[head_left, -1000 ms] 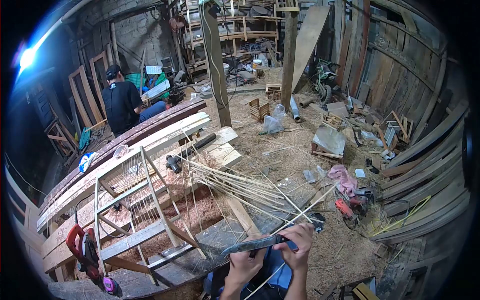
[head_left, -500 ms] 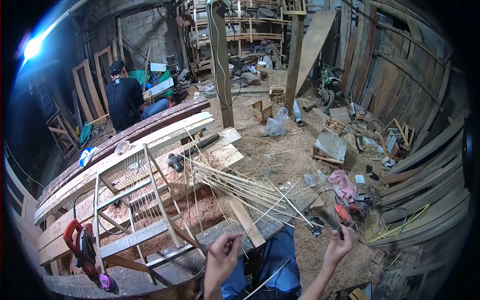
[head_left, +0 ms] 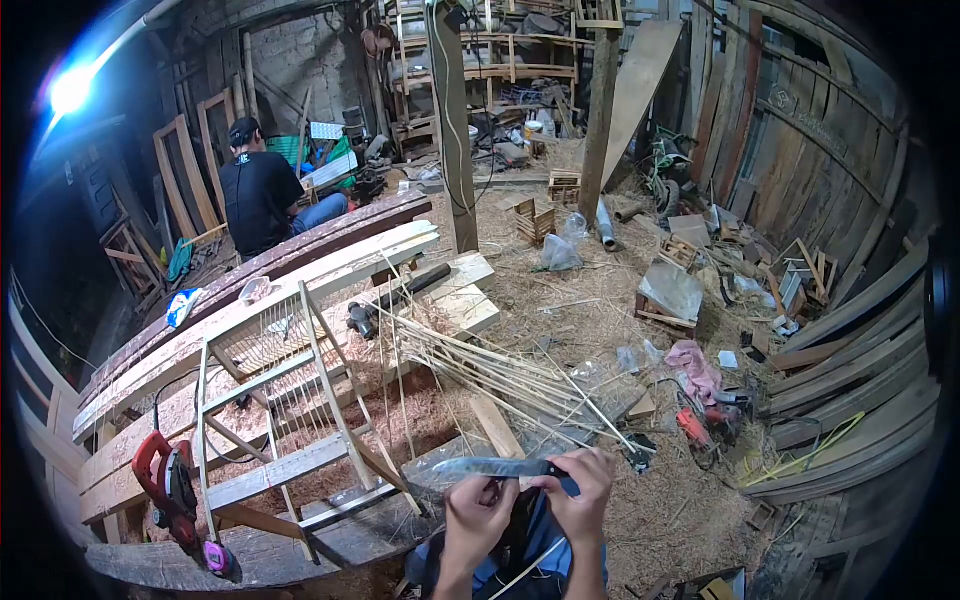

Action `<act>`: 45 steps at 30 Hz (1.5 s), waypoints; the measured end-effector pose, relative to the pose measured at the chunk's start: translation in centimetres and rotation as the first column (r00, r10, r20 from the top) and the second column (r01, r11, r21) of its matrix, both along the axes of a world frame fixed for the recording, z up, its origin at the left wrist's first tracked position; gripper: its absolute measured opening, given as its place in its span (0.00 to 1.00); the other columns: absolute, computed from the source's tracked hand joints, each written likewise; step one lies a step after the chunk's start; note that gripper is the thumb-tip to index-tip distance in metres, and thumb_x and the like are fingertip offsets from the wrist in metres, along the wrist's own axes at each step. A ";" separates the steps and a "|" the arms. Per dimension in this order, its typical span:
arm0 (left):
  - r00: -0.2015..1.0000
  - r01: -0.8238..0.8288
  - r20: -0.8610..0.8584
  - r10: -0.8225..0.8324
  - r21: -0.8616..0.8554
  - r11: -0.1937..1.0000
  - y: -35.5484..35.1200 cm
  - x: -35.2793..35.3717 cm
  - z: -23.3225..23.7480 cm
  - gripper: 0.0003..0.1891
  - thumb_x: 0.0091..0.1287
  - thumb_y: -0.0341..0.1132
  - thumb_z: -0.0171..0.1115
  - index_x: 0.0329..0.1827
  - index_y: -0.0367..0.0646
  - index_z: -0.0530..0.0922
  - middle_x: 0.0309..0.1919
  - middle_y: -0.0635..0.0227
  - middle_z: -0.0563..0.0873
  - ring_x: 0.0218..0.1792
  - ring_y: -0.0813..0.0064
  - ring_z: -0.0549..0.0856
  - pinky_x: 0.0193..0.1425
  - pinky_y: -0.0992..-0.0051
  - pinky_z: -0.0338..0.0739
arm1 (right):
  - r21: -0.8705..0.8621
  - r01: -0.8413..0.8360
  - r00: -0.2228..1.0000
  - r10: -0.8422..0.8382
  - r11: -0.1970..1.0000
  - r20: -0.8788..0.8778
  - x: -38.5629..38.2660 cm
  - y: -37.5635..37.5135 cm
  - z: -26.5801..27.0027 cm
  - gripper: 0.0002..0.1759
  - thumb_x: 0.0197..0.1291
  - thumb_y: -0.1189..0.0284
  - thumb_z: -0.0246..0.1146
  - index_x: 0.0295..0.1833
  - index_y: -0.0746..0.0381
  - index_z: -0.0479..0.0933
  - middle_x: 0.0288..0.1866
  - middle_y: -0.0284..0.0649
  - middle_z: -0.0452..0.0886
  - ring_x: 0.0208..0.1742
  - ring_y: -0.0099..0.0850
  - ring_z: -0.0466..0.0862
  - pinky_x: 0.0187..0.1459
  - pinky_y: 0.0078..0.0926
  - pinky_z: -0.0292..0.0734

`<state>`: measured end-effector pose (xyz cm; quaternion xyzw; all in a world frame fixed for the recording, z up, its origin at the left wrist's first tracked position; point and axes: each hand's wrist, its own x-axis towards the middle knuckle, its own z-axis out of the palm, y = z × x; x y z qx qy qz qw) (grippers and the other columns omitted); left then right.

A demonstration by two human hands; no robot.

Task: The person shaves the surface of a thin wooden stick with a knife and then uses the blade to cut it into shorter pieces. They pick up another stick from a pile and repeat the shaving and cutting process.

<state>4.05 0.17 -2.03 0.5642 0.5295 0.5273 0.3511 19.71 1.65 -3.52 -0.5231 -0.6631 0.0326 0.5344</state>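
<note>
My right hand (head_left: 583, 490) is closed around the dark handle of a knife (head_left: 490, 467). The blade points left and lies just above my left hand (head_left: 478, 512). The left fingers are pinched together close under the blade; what they hold is too small and hidden to make out. Across my lap, below both hands, runs a thin pale wooden stick (head_left: 527, 570). Ahead of the hands, a pile of thin wooden sticks (head_left: 500, 370) is spread over the bench's right end. A short flat board (head_left: 497, 425) lies near the knife.
A wooden frame strung with thin rods (head_left: 290, 400) stands on the plank bench (head_left: 130, 475). Left of it are a red power tool (head_left: 165, 480) and a purple tape measure (head_left: 216, 556). A hammer-like tool (head_left: 362, 318) lies behind. One person (head_left: 262, 195) sits beyond the bench.
My right hand has brought the knife leftward from the right side to my left hand. The blade now lies across above the left fingers. My left hand has shifted slightly right and down.
</note>
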 end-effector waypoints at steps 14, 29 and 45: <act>0.998 0.064 0.029 -0.061 -0.117 0.991 -0.5 -1.7 2.8 0.08 0.68 0.23 0.65 0.48 0.35 0.85 0.33 0.60 0.91 0.31 0.80 0.88 0.33 0.79 0.78 | -0.081 0.528 0.841 -0.534 0.845 -0.085 11.3 -2.1 -3.2 0.26 0.64 0.49 0.69 0.41 0.65 0.83 0.35 0.39 0.81 0.42 0.40 0.77 0.51 0.40 0.67; 0.924 0.245 0.334 -0.186 -0.142 0.959 0.4 -0.5 -0.4 0.09 0.77 0.26 0.59 0.54 0.31 0.80 0.37 0.67 0.87 0.38 0.82 0.85 0.45 0.79 0.80 | -0.076 -0.119 0.992 0.115 0.990 -0.053 -0.4 0.0 -0.4 0.22 0.54 0.52 0.75 0.38 0.60 0.84 0.34 0.37 0.84 0.40 0.39 0.81 0.48 0.38 0.69; 0.939 0.301 0.172 -0.299 0.014 0.954 -0.4 -0.8 1.7 0.11 0.71 0.22 0.61 0.54 0.31 0.83 0.41 0.62 0.89 0.43 0.79 0.86 0.49 0.78 0.81 | 0.012 -0.237 0.967 0.237 0.971 -0.088 0.7 -0.3 -0.5 0.21 0.51 0.51 0.76 0.36 0.58 0.86 0.35 0.32 0.85 0.37 0.34 0.80 0.47 0.35 0.67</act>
